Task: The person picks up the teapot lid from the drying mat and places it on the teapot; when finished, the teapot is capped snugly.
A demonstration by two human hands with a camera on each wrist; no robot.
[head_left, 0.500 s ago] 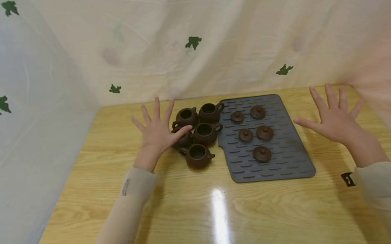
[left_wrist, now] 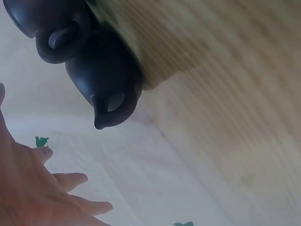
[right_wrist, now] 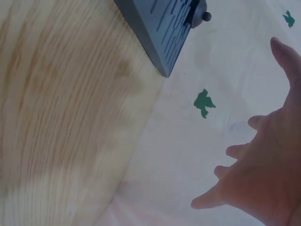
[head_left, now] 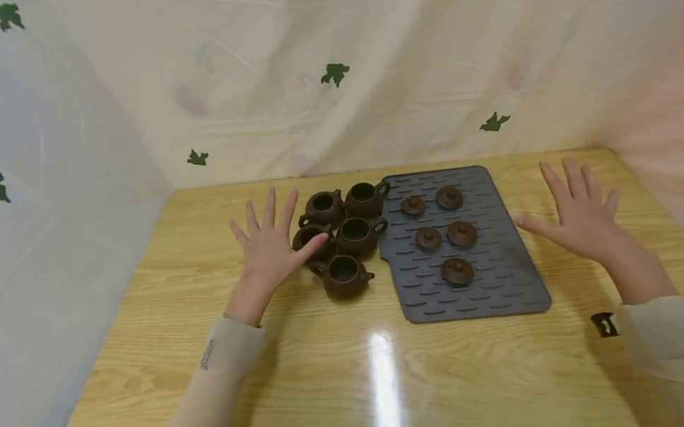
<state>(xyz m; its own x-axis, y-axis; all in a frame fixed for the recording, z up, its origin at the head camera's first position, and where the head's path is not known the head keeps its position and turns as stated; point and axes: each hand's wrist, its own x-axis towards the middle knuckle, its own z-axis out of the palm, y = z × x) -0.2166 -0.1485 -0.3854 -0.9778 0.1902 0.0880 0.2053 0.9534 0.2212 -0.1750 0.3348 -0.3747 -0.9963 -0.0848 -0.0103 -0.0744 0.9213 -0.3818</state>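
Note:
My left hand [head_left: 267,255], fingers spread, hovers just left of several small dark brown teapots without lids. Its thumb overlaps one teapot [head_left: 308,235] in the head view, and nothing is held. The nearest pot to me is a round teapot [head_left: 345,276] with its spout to the right. Two teapots, one of them a dark pot [left_wrist: 104,70], show up close in the left wrist view. My right hand [head_left: 586,222] is also spread and holds nothing, to the right of a grey mat [head_left: 505,289]. On that mat lie several brown lids, among them the front lid [head_left: 457,272].
Everything stands on a wooden table [head_left: 312,388]. A pale curtain [head_left: 261,74] with green bird shapes hangs along the back and sides. A small black tag [head_left: 604,325] shows beside the right sleeve. The back teapot's handle [head_left: 383,188] overlaps the mat's left edge.
Both hands have come slightly lower and nearer in the head view, fingers still spread. The whole view has shifted a little. Teapots and lids stay in place.

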